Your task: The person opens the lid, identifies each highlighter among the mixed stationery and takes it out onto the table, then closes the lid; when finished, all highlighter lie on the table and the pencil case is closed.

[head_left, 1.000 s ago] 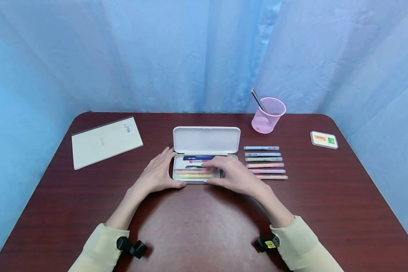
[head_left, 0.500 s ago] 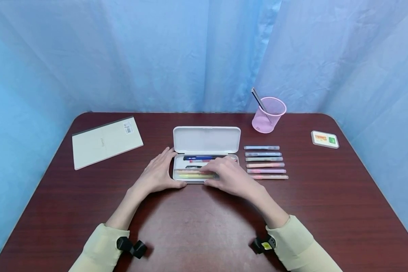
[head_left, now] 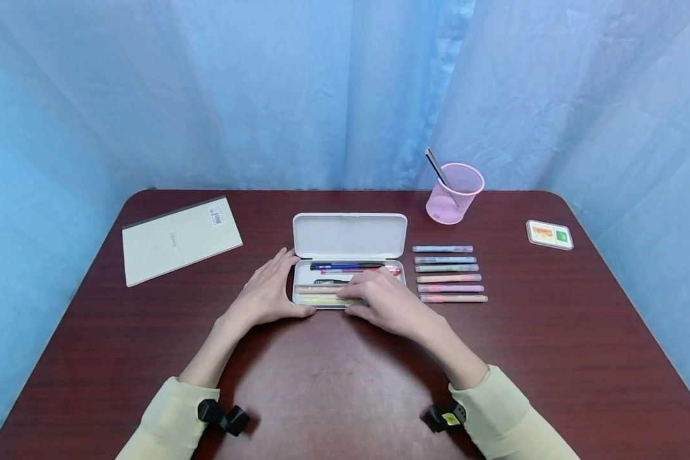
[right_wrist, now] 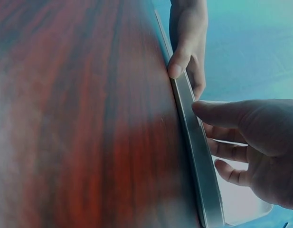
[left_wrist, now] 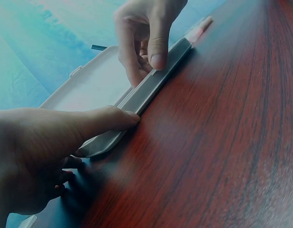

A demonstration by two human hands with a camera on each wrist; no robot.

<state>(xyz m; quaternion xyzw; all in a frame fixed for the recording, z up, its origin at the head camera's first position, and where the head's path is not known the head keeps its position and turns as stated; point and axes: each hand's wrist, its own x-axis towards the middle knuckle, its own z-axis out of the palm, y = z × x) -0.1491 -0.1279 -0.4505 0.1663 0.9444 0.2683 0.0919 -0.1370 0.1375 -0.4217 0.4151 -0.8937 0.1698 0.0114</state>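
Observation:
A white pencil case [head_left: 348,236] lies with its lid raised at the middle of the table. My left hand [head_left: 267,291] holds its left end, thumb on the front edge and fingers around the far side. My right hand [head_left: 388,300] reaches over the right half, its bent fingertips down at an orange pen [head_left: 316,290] and a yellow pen [head_left: 322,299] in the front compartment. In the right wrist view the right thumb [right_wrist: 215,113] lies at the front rim. Whether those fingers pinch a pen is hidden. Blue pens [head_left: 342,266] and a red pen [head_left: 333,272] lie behind.
Several pastel pens [head_left: 447,278] lie in a row right of the case. A pink mesh cup [head_left: 454,195] with a dark pen-like stick [head_left: 437,167] stands behind them. A notebook [head_left: 181,241] lies at left, a small flat case [head_left: 549,235] at far right.
My right hand has shifted slightly left and down, its fingers lowering onto the pens in the front compartment. My left hand stays on the case.

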